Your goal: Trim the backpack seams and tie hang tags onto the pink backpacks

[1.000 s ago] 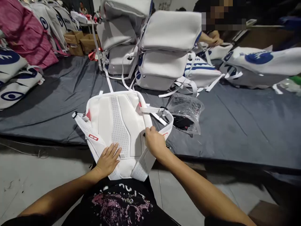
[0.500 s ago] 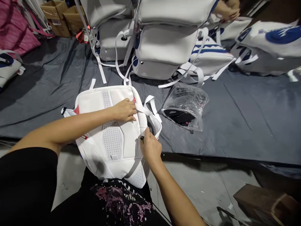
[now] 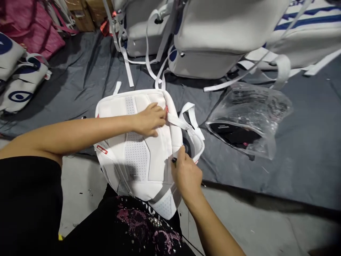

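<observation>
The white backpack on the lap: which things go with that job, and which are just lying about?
With the job: white backpack; left hand and right hand, both on it.
Seemingly lying about: clear plastic bag; white bags behind; pink bags; cardboard boxes.

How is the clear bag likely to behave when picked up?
The clear bag would probably crumple, since its thin film is wrinkled. Tipped mouth-down, it might spill its black contents, which lie at a seemingly open edge.
</observation>
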{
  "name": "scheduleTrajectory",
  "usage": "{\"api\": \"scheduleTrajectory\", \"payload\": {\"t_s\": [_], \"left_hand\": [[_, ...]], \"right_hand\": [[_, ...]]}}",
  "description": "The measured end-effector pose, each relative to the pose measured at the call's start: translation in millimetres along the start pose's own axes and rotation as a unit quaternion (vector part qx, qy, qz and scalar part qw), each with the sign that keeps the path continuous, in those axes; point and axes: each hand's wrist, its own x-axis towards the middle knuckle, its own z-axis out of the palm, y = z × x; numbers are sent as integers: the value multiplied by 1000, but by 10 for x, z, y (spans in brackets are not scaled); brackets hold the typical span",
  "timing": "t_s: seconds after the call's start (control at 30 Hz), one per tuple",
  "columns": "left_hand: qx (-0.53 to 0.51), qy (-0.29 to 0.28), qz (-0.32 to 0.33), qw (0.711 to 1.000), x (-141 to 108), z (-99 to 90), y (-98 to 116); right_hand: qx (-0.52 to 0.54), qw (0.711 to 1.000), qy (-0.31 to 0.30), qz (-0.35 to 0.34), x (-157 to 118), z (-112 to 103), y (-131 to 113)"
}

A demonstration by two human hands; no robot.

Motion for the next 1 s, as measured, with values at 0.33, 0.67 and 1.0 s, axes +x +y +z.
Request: {"api": "scheduleTrajectory", "payload": {"t_s": [0.33, 0.67, 1.0], "left_hand": [[8, 93, -86, 992, -249, 201, -187], [10, 289, 18, 957, -334, 491, -216], [22, 149, -57, 987, -298, 319, -70]], "right_hand": [[-54, 975, 112, -185, 595, -521, -137], [-20, 886, 267, -378, 1293, -375, -142], [22, 838, 292, -460, 1558, -344, -196]]}}
